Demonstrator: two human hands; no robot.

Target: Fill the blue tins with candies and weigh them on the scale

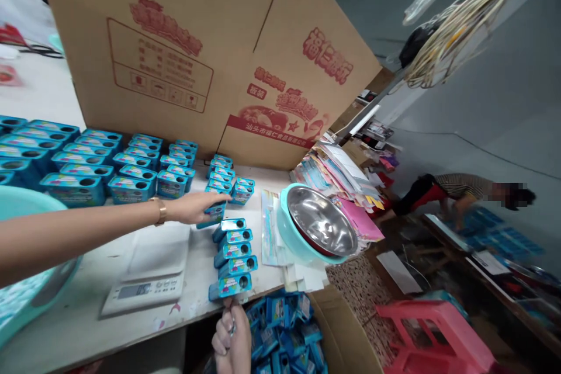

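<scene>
My left hand (191, 208), a bracelet or watch at its wrist, reaches across the table with fingers closed around a small blue box (213, 215). That box has a printed top, partly hidden by my fingers. Just nearer stands a column of similar blue boxes (236, 266), each with a dark round spot on top. My right hand (233, 336) is below the table's front edge, curled closed near the closest box of that column. Whatever its fingers may hold is hidden. More blue boxes (221, 170) stand in a row beyond my left hand.
A white digital scale (151, 280) and a turquoise tub (35, 201) are at left, with blue boxes (83, 181) behind. A large carton (184, 29) walls the back. Right are a metal bowl (322, 219), a box of blue packs (284, 333), a red stool (432, 327) and a bending person (460, 187).
</scene>
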